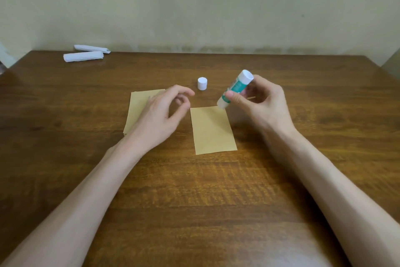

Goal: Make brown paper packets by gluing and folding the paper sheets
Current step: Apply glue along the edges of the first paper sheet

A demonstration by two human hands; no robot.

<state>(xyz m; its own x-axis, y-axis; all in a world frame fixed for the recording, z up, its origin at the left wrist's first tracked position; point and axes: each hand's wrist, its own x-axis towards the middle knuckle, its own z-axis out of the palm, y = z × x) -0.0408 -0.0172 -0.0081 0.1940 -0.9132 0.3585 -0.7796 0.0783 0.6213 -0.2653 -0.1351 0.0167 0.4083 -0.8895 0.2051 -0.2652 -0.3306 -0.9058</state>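
Note:
A single brown paper sheet (213,130) lies flat in the middle of the wooden table (194,191). My right hand (262,102) grips a white and green glue stick (236,88), tilted with its open end down at the sheet's far right corner. The stick's white cap (202,83) stands on the table just beyond the sheet. A stack of brown sheets (138,110) lies to the left, partly hidden under my left hand (164,115). That hand hovers over the stack with fingers loosely curled, holding nothing.
Two white folded paper rolls (86,54) lie at the table's far left corner, near the wall. The table's far edge meets a pale wall (194,6).

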